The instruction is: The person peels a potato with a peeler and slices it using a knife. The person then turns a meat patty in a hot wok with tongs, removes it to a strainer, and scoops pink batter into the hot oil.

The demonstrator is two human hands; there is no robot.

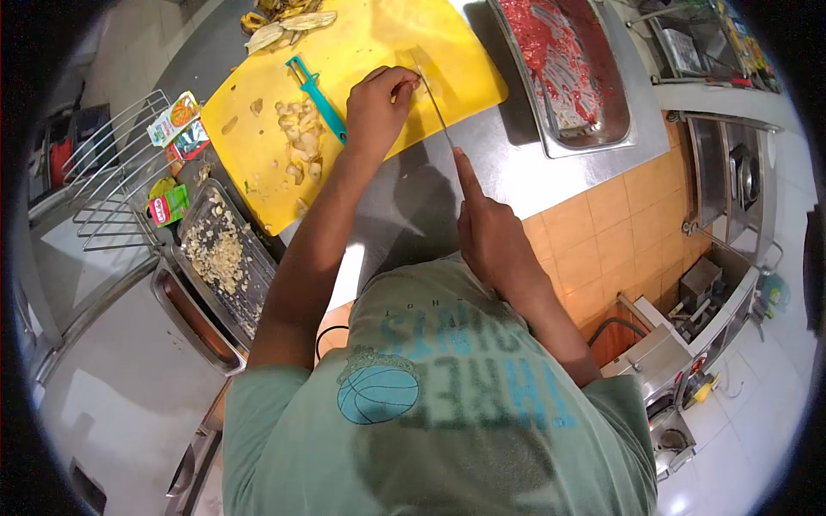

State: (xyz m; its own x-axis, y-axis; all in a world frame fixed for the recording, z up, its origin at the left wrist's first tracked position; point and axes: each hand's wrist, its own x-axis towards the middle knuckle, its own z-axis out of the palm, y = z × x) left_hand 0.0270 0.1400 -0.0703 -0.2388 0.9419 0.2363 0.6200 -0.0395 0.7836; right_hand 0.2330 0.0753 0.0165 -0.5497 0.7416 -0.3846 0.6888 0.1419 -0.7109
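Observation:
My right hand (495, 236) is closed round the handle of a knife (440, 118), its index finger stretched along the top. The thin blade points away over the near edge of the yellow cutting board (396, 39). My left hand (379, 107) is over the board with fingertips pinched beside the blade's far end; whatever they hold is too small to tell. Left of that hand lies a teal peeler (323, 103). Farther left are pale chopped pieces (299, 133), and yellow-brown peels (288, 26) rest at the board's far edge.
A metal pan smeared with red (551, 52) stands right of the board on the steel table (516, 176). At the left are a tray of chopped pale bits (215, 249), small packets (169, 205) and a wire rack (112, 185). Metal kitchen equipment (658, 348) stands at the lower right.

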